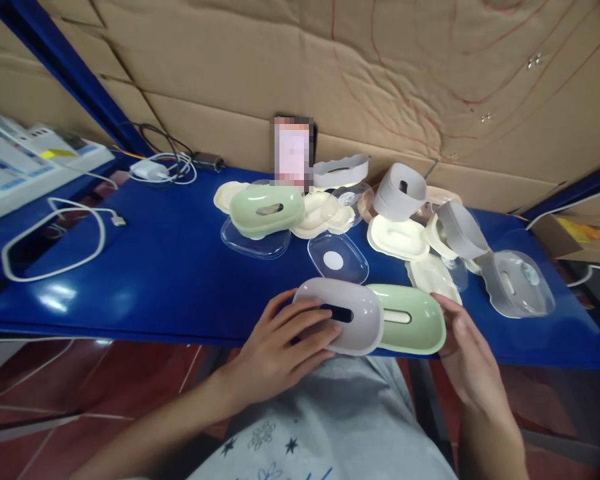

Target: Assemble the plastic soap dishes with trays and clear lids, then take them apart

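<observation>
Resting at the near edge of the blue table point(145, 267), a grey slotted lid point(341, 315) lies with its long axis running left to right, its dark slot aligned the same way and facing up. The left hand point(275, 350) covers its near left end, fingers spread loosely over the rim. Just beside it, overlapping on the right, a green slotted lid point(410, 319) lies along the same axis; the right hand point(467, 360) touches its right end with fingers held together.

Behind them sit a clear oval tray point(338, 257), another green lid point(267, 210), cream trays point(398, 238) and grey rings point(399, 192), crowded together. A white cable point(55, 243) loops at the left. A blurred phone point(293, 152) leans on the cardboard; no writing is legible.
</observation>
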A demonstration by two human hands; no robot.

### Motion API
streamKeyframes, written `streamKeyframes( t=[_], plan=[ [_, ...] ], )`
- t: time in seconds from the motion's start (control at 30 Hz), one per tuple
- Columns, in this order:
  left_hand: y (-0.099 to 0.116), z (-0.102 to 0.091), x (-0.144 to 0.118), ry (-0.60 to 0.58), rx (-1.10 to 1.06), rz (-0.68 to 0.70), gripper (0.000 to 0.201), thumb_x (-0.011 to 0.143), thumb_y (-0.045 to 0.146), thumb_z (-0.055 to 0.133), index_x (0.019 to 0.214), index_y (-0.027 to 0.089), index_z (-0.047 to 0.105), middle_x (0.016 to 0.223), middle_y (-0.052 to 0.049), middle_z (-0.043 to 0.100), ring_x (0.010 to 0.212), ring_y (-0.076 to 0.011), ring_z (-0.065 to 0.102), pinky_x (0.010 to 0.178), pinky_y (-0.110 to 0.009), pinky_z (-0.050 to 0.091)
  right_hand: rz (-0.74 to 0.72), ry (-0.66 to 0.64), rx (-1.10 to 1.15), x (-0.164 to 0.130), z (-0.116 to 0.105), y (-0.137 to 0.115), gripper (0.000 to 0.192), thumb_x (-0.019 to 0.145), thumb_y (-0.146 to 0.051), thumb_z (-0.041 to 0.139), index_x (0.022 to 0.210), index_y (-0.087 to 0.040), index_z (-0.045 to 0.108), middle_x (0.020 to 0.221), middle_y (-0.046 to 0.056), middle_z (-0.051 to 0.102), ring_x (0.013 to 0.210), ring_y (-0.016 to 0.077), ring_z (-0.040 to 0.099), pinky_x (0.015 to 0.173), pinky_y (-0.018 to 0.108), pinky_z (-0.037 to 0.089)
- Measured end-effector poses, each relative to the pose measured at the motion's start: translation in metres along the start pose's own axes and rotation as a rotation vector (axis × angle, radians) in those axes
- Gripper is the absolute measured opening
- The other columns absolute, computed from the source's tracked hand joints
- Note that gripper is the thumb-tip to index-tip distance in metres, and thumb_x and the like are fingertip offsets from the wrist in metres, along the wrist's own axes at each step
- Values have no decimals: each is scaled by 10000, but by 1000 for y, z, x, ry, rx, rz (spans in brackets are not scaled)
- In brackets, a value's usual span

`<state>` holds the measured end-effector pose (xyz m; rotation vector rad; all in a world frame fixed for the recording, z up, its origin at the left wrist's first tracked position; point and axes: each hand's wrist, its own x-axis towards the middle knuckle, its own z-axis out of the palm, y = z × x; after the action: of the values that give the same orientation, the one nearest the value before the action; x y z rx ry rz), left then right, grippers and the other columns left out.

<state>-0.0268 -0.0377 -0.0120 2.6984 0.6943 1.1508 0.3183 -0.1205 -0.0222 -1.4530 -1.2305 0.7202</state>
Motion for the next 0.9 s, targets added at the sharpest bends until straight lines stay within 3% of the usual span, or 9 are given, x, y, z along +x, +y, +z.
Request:
streamKeyframes(
  t=[0.1,0.2,0.3,0.4,0.5,0.7,0.9],
  plan=[
    [-1,-1,1,26,48,-38,283,1029,204,717,1309,242,700,1272,-61,782,1310,-254,671,1209,-509,455,-241,-95,-371,0,9,-10,701,1050,-549,632,1672,-306,419,1658,160,505,1479,372,561,1087,510,588],
    [-6,-13,0,82,118,-102,311,1009,185,741,1308,256,692,1258,-64,785,1267,-265,695,1171,-517,489,-442,-123,-689,6,18,-22,818,992,-512,750,1699,-349,373,1787,145,280,1626,435,328,1235,646,423],
    [-16,-30,-3,69,198,-143,312,1014,197,740,1312,273,689,1277,-66,780,1249,-281,705,1151,-536,502,-657,-371,-778,14,28,-32,687,1017,-490,728,1641,-365,470,1692,123,479,1573,380,446,1252,640,401],
    [-26,-42,-9,-8,240,-135,300,1029,222,727,1321,281,692,1267,-55,783,1210,-284,723,1126,-531,514,-733,-579,-769,21,36,-40,540,1065,-453,670,1575,-319,553,1490,83,694,1439,302,605,1216,586,448],
    [-35,-45,-17,-25,258,-158,272,1043,246,712,1312,284,700,1240,-50,786,1165,-280,741,1085,-514,531,-731,-575,-763,28,43,-49,430,1096,-422,629,1508,-300,607,1399,62,750,1359,262,656,1185,534,445],
    [-46,-41,-27,5,336,-224,256,1045,268,709,1300,290,703,1238,-52,785,1182,-299,733,1120,-537,493,-834,-508,-747,34,46,-57,413,1102,-437,616,1472,-256,621,1238,42,813,1169,232,732,1191,484,388],
    [-34,-27,-21,-71,352,-217,356,1050,220,666,1403,254,642,1398,-128,717,1321,-342,663,1247,-653,345,-877,-262,-908,54,24,-49,475,1068,-391,690,1521,-291,587,1317,73,788,1265,289,705,1216,534,365]
  ],
)
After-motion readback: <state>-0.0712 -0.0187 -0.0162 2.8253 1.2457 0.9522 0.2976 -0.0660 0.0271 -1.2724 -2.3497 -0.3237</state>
